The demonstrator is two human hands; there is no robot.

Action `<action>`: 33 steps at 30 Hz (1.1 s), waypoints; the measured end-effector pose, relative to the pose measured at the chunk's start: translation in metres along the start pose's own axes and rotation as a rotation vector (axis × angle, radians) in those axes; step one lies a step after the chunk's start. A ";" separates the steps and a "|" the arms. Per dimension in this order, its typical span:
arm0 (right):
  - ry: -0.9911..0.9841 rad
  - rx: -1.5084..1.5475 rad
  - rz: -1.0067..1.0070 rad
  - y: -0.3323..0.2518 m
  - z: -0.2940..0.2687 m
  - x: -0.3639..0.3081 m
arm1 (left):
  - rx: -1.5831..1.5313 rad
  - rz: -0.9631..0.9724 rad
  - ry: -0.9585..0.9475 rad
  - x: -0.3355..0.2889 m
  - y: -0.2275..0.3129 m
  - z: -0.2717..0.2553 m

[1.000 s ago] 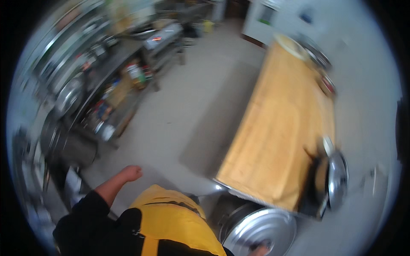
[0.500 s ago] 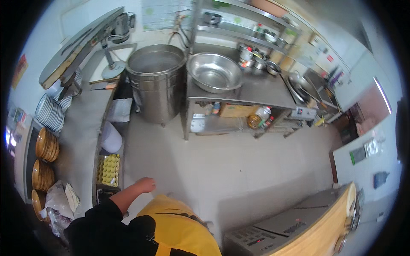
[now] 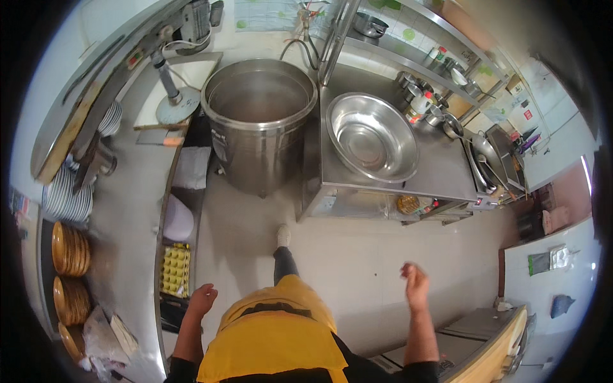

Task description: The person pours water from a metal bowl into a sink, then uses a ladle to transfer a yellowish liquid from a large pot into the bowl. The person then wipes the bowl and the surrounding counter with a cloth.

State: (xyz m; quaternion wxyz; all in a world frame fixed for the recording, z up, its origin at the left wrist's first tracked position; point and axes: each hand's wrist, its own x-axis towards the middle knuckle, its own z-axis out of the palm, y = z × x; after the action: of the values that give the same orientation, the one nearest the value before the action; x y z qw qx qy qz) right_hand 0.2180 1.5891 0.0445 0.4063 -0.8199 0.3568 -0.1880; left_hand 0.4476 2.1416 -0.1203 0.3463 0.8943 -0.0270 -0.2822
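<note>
Both of my hands hang in the air over the floor, one on each side of my yellow apron (image 3: 274,345). My left hand (image 3: 203,300) is loosely bent, with nothing seen in it; nearest to it is a yellow egg tray (image 3: 175,271) on the shelf under the left counter. My right hand (image 3: 416,284) is raised over the floor tiles, fingers half curled and apart, touching nothing. Ahead stands a tall steel stockpot (image 3: 258,153) with steam over its dark contents. A wide steel basin (image 3: 370,137) rests on the steel table (image 3: 440,182) to its right.
Along the left runs a steel counter (image 3: 128,210) with stacked brown plates (image 3: 71,249) and white plates (image 3: 67,195). A cleaver (image 3: 159,138) lies there near a white board. A wok (image 3: 488,150) stands at the far right. A wood-topped grey cabinet (image 3: 485,357) is at the near right.
I have stepped toward the stockpot and table, which now look closer. My right hand has come into view, and one shoe shows ahead of the apron.
</note>
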 end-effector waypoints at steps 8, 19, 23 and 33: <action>0.151 0.007 -0.307 -0.157 0.068 0.367 | 0.025 -0.069 0.148 0.122 0.064 -0.047; -0.010 0.652 0.126 -0.339 0.137 0.721 | -0.002 -0.372 0.287 0.144 0.103 -0.087; -0.259 0.953 0.160 -0.314 0.168 0.755 | -0.185 -0.517 0.275 0.148 0.067 -0.078; -0.069 0.967 0.007 -0.300 0.234 0.535 | -0.182 -0.310 0.281 0.257 0.030 -0.132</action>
State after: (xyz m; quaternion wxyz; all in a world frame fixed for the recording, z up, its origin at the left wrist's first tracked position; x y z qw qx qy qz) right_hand 0.8483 1.4433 0.1542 0.7531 -0.5415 0.2174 -0.3038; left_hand 0.7367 2.1365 -0.1466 0.3783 0.8834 0.1846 -0.2058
